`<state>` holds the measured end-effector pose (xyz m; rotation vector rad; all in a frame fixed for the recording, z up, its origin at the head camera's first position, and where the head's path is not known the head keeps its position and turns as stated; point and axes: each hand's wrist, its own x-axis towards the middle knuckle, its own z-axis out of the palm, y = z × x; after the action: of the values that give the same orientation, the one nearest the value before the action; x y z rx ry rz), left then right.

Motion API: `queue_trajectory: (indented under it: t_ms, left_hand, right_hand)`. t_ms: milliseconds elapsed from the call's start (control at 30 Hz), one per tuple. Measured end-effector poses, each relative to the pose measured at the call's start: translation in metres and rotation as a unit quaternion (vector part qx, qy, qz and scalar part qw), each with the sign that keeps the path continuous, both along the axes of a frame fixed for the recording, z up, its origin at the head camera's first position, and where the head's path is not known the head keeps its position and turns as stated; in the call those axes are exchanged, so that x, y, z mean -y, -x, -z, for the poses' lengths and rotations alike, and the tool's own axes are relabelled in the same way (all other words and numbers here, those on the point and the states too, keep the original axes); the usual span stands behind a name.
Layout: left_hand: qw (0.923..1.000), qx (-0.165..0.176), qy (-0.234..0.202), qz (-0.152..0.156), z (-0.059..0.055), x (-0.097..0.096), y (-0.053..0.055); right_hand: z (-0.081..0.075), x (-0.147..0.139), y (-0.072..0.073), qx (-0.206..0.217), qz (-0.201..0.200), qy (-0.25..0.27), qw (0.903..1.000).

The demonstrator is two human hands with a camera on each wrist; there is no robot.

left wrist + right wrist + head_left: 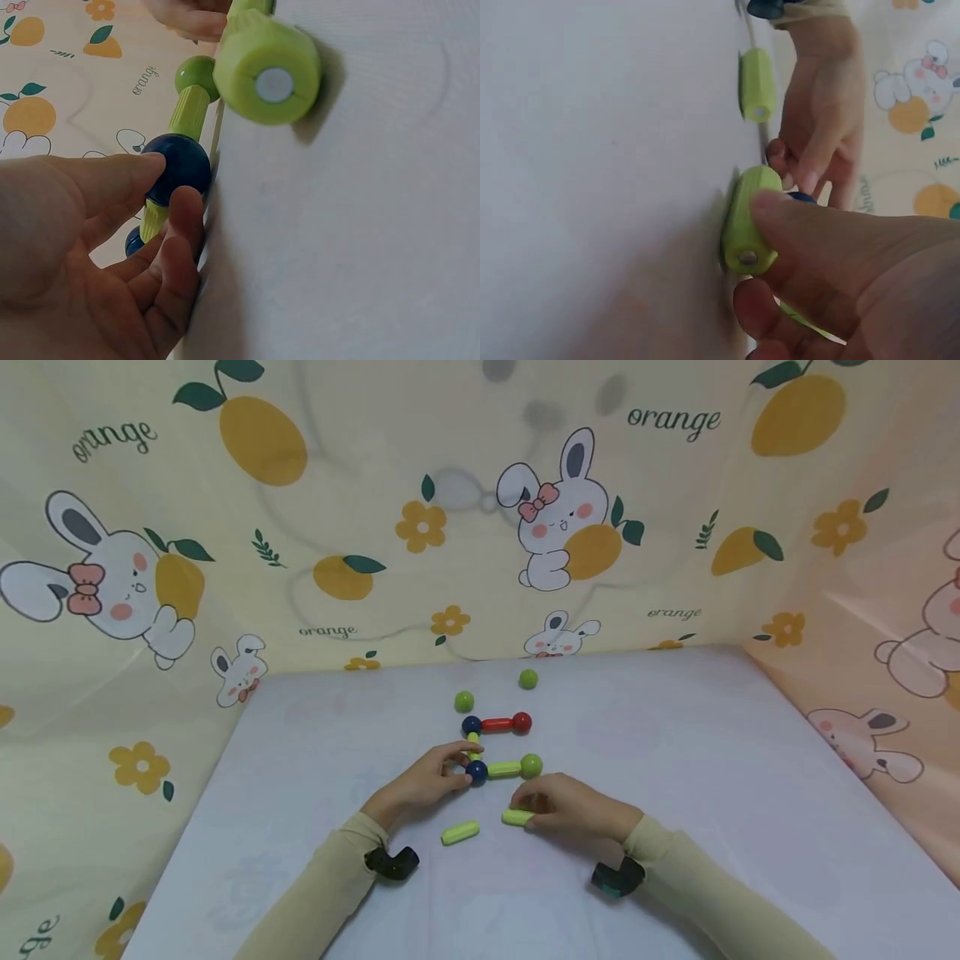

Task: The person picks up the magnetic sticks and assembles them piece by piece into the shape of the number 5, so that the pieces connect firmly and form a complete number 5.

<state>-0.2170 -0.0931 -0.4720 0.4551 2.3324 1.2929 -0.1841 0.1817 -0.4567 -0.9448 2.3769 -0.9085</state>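
Now, L fingers (186,217) curled on blue ball (181,166), R fingers (754,304) pinching grn rod (744,217)

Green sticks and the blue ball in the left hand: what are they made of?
Green sticks: probably satin plastic, given the even ridges; the shiny grey end disc may be metal. Blue ball: glossy with highlights, perhaps plastic or painted metal.
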Motion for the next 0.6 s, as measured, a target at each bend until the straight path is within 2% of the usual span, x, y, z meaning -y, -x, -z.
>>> queue_trajectory:
  t_ms: [233, 400, 500, 600]
  left_hand:
    - [1.0000, 0.000, 0.003, -0.004, 0.000, -0.001, -0.001]
    - [1.0000, 0.000, 0.002, -0.003, -0.001, -0.001, -0.001]
    - [1.0000, -0.001, 0.002, -0.001, -0.001, -0.001, -0.001]
    - [1.0000, 0.004, 0.002, 0.000, 0.000, -0.001, 0.000]
  right_hand:
    - [0.001, -0.012, -0.004, 0.033, 0.034, 0.019, 0.9987]
    - [0.006, -0.027, -0.001, 0.058, 0.036, 0.034, 0.9971]
    - [0.008, -0.032, 0.002, 0.089, 0.043, 0.055, 0.9935]
    - [0.010, -0.034, 0.006, 0.129, 0.062, 0.085, 0.9860]
